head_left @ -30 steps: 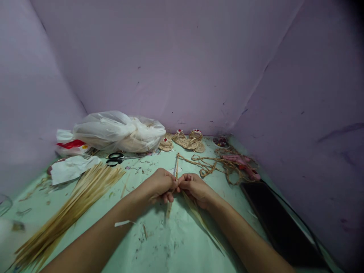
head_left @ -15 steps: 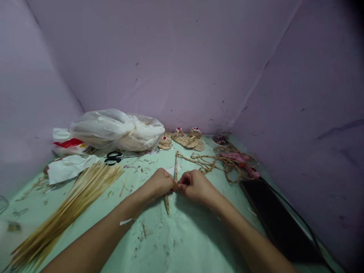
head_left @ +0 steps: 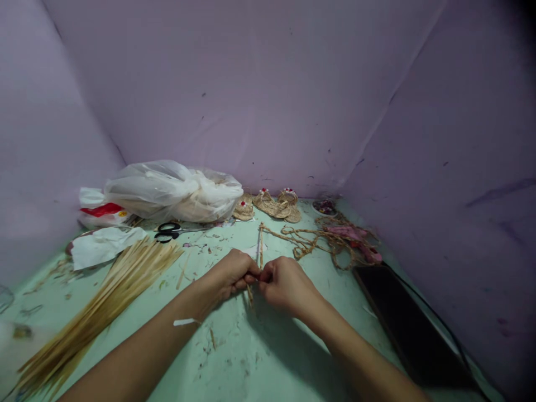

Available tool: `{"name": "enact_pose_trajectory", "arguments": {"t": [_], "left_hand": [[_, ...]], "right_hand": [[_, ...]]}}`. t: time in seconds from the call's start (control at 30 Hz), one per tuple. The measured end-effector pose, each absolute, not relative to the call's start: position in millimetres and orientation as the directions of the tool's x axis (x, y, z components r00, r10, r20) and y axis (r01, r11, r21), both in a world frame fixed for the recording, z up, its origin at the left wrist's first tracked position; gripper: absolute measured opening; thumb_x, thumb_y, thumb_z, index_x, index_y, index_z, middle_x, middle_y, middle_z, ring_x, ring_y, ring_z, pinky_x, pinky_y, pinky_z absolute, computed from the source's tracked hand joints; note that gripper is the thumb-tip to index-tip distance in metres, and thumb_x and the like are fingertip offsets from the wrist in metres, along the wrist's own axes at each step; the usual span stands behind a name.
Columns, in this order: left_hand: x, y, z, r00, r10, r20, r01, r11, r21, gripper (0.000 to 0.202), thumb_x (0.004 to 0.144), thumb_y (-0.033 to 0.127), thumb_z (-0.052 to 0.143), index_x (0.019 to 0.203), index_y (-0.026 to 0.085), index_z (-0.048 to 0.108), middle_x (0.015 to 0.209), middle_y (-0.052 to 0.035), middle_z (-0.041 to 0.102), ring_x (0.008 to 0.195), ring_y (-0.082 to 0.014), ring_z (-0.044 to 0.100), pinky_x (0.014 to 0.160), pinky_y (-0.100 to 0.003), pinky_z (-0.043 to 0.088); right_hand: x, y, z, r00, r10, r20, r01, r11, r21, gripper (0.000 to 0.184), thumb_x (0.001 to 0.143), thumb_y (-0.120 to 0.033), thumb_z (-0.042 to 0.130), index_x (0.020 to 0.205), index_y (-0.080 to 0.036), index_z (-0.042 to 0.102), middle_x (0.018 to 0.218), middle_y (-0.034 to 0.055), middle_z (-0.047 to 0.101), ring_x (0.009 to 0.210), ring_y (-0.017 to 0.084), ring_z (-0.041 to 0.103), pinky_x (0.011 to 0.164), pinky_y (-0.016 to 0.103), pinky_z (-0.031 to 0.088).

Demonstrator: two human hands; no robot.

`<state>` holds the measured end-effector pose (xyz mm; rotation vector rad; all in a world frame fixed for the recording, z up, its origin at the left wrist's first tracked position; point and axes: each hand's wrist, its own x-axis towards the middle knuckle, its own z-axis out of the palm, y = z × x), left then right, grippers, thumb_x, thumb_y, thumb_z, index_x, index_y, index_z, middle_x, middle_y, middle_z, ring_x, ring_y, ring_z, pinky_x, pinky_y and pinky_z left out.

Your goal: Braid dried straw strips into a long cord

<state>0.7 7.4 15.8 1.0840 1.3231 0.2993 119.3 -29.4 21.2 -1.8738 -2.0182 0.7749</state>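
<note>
My left hand and my right hand meet at the middle of the table, fingertips pinched together around a thin braided straw cord. From the hands the cord runs straight away from me to a bend, then trails right into a loose tangle of cord. Below my left fingers a short loose end of straw sticks out toward me. The exact grip of the fingertips is partly hidden by the knuckles.
Long dry straw strips lie at left, near black-handled scissors and a white cloth. Behind are a stuffed plastic bag and small woven slippers. A dark flat board and a black cable lie at right.
My right hand has turned over slightly, its knuckles now facing up, and both hands have closed in on the cord. The straw end below my left hand shows less.
</note>
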Motion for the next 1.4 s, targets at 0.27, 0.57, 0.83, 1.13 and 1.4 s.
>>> {"name": "enact_pose_trajectory", "arguments": {"t": [0.27, 0.57, 0.83, 1.13, 1.4], "left_hand": [[-10, 14, 10, 0.379, 0.738, -0.558, 0.406, 0.409, 0.817, 0.009, 0.048, 0.02, 0.054, 0.053, 0.012, 0.053, 0.034, 0.0066, 0.036, 0.026, -0.0026, 0.021, 0.031, -0.018, 0.008], [-11, 16, 12, 0.407, 0.741, -0.533, 0.393, 0.385, 0.835, 0.01, 0.047, 0.021, 0.053, 0.052, 0.012, 0.053, 0.033, 0.0068, 0.034, 0.027, -0.0027, 0.022, 0.03, -0.018, 0.008], [-9, 14, 10, 0.402, 0.764, -0.504, 0.46, 0.307, 0.833, 0.009, 0.048, 0.017, 0.051, 0.052, 0.011, 0.055, 0.033, 0.0068, 0.034, 0.029, -0.0032, 0.022, 0.033, -0.019, 0.011], [-18, 15, 22, 0.454, 0.745, -0.49, 0.694, 0.049, 0.718, 0.013, 0.054, 0.02, 0.049, 0.049, 0.011, 0.058, 0.039, 0.0001, 0.047, 0.035, -0.0059, 0.03, 0.038, -0.02, 0.021], [-102, 30, 94, 0.295, 0.935, -0.196, 0.883, -0.188, 0.431, 0.019, 0.059, 0.029, 0.053, 0.062, 0.013, 0.064, 0.052, 0.0008, 0.053, 0.048, -0.0081, 0.04, 0.049, -0.02, 0.027]], "right_hand": [[141, -17, 23, -0.234, 0.932, -0.278, 0.661, -0.057, -0.748, 0.011, 0.059, -0.014, 0.052, 0.055, -0.013, 0.062, 0.044, -0.0008, 0.051, 0.043, 0.008, 0.041, 0.042, 0.018, 0.028], [125, -14, 20, -0.229, 0.845, -0.483, 0.082, -0.477, -0.875, 0.013, 0.068, -0.006, 0.045, 0.06, -0.012, 0.052, 0.048, -0.0006, 0.051, 0.043, 0.006, 0.045, 0.045, 0.017, 0.034], [124, -13, 5, -0.123, 0.889, -0.441, 0.332, -0.382, -0.862, 0.015, 0.065, -0.01, 0.048, 0.05, -0.013, 0.048, 0.035, -0.007, 0.034, 0.032, 0.003, 0.025, 0.034, 0.018, 0.016], [129, -9, 0, -0.134, 0.906, -0.402, 0.387, -0.326, -0.863, 0.013, 0.061, -0.016, 0.051, 0.049, -0.013, 0.051, 0.036, -0.0063, 0.035, 0.035, 0.003, 0.024, 0.037, 0.02, 0.015], [128, -10, -3, -0.142, 0.899, -0.413, 0.44, -0.316, -0.84, 0.015, 0.061, -0.018, 0.051, 0.047, -0.014, 0.048, 0.036, -0.0061, 0.033, 0.035, 0.004, 0.024, 0.037, 0.02, 0.014]]}}
